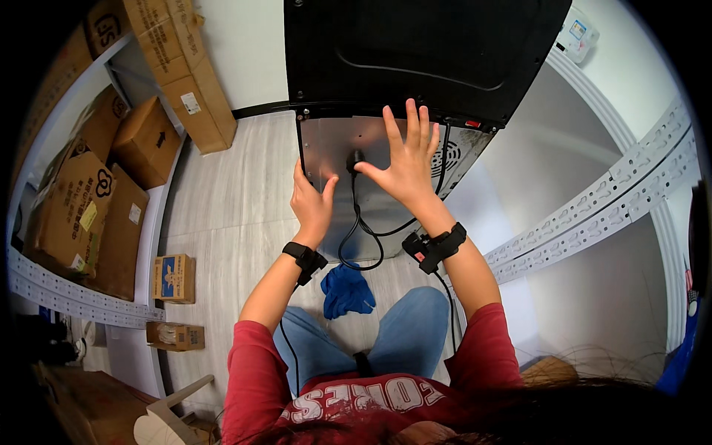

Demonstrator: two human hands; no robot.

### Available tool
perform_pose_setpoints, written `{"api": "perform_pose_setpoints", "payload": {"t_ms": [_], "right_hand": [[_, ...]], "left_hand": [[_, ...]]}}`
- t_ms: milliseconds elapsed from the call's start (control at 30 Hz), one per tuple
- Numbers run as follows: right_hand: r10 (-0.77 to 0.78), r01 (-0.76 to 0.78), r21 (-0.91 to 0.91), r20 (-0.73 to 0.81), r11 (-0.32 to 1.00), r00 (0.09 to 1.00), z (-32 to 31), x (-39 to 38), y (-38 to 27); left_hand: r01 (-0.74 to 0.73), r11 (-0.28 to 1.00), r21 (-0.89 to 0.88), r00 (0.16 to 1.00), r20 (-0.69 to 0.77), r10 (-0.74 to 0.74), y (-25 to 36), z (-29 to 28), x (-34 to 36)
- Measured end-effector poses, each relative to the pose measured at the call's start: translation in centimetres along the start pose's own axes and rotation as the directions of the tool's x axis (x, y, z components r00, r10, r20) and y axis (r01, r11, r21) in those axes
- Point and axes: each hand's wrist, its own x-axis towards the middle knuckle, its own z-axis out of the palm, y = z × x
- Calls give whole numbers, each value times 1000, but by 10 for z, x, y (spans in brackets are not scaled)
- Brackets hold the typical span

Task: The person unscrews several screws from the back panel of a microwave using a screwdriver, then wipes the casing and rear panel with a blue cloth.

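A black appliance (415,55) stands before me with a bare silver metal panel (326,141) on its lower part. At the panel's left edge is my left hand (312,206), fingers along the side and thumb stretched apart over the front. My right hand (408,165) is spread over the panel's middle, fingers pointing up. Its thumb tip lies beside a black plug (355,159), and I cannot tell whether they touch. A black cable (358,211) hangs from the plug in a loop. A red switch (472,124) and a round vent (446,158) show on the right.
A crumpled blue cloth (347,291) lies on the floor between my knees. On the left, a metal shelf holds cardboard boxes (70,204); a tall carton (185,81) leans at the wall. White perforated shelf posts (593,200) run along the right. Thin wires trail from both wrist straps.
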Motion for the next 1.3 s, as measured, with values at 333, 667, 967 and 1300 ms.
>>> {"api": "perform_pose_setpoints", "payload": {"t_ms": [333,667,967,1300], "right_hand": [[-6,-1,-72,-97,997,995,16,-4,-3],[33,-36,-105,-30,994,999,15,-11,-9],[-210,173,521,12,836,978,23,-130,-57],[-551,449,578,2,682,834,75,-248,-77]], "left_hand": [[40,999,-16,999,16,-40,3,-1,-1],[19,1000,-19,999,37,-18,3,-1,-3],[44,994,-101,978,208,-22,-51,-12,-68],[498,867,-7,735,535,-417,-171,42,-243]]}}
